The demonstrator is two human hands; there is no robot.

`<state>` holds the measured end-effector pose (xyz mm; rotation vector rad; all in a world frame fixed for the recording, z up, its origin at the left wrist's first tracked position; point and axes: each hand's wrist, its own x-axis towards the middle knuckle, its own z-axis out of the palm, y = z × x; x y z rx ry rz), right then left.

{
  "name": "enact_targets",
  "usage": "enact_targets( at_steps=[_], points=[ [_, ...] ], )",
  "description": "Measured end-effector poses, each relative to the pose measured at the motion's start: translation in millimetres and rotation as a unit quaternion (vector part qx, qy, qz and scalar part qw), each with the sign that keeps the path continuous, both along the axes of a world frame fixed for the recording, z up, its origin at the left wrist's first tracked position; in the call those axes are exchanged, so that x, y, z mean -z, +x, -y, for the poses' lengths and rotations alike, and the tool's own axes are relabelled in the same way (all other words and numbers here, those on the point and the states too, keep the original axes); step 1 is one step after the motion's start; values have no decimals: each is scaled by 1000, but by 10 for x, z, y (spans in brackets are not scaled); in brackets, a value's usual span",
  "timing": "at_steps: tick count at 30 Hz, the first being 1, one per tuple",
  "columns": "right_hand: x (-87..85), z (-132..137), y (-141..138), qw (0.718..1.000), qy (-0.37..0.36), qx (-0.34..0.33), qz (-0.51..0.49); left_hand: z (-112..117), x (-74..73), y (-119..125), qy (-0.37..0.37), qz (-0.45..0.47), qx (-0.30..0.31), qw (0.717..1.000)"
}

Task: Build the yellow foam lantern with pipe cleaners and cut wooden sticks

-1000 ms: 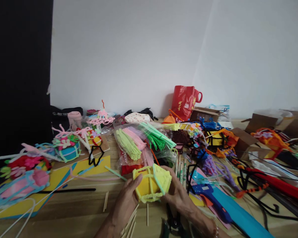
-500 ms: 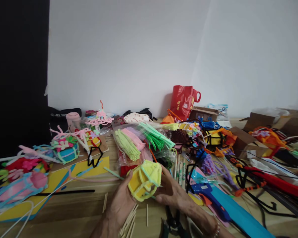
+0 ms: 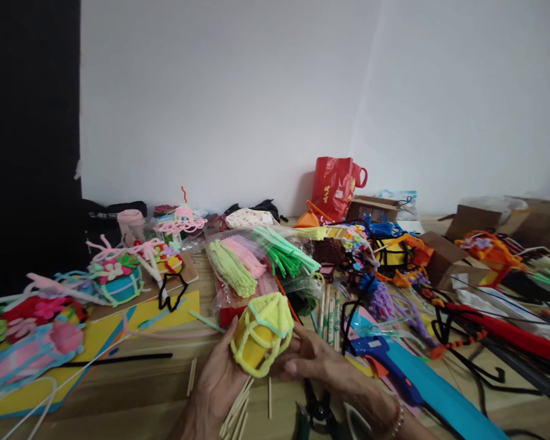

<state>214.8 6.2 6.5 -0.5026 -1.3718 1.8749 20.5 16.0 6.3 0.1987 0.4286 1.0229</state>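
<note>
A small yellow lantern (image 3: 262,333), framed in pale yellow-green fuzzy pipe cleaners with a mint-green strip round its peaked top, is held above the table between my hands. My left hand (image 3: 222,373) cups it from the left, fingers partly hidden behind it. On the other side, my right hand (image 3: 318,360) has its fingertips against the lantern's right side; its thumb shows a little below them. Below the hands lie several thin wooden sticks (image 3: 238,409) and dark-handled pliers (image 3: 319,409).
Bagged pipe cleaners (image 3: 236,266) lie behind the lantern. A blue glue gun (image 3: 385,360) rests at right near cardboard boxes (image 3: 453,263). Finished flower-trimmed lanterns (image 3: 121,281) sit at left on yellow sheets (image 3: 96,342). A red bag (image 3: 332,189) stands by the wall.
The lantern has turned in my hands, so its peaked top sits more upright and its yellow side faces me more. My right fingers have shifted lower along it. The view has shifted slightly.
</note>
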Motion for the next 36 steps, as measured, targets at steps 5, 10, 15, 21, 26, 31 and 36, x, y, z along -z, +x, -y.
enact_targets(
  at_steps=[5, 10, 15, 21, 26, 31, 36],
  points=[
    [33, -9, -21, 999, 31, 23, 21, -5, 23, 0, 17, -16, -43, 999],
    [74, 11, -20, 994, 74, 51, 57, -35, 102, -15, 54, 9, 5, 998],
    [101, 37, -25, 987, 98, 79, 102, -60, 223, -26, 140, 41, 10, 989],
    [73, 63, -53, 986, 100, 92, 96, -54, 319, -18, 183, 84, 40, 979],
    [44, 113, -82, 986, 104, 85, 97, -69, 406, -21, 207, 125, 61, 968],
    [-5, 140, -111, 990, 97, 84, 61, -46, 339, -26, 194, 106, 44, 974],
    [-33, 74, -80, 991, 74, 100, 51, -11, 196, -3, 151, 100, 47, 982]
  ],
)
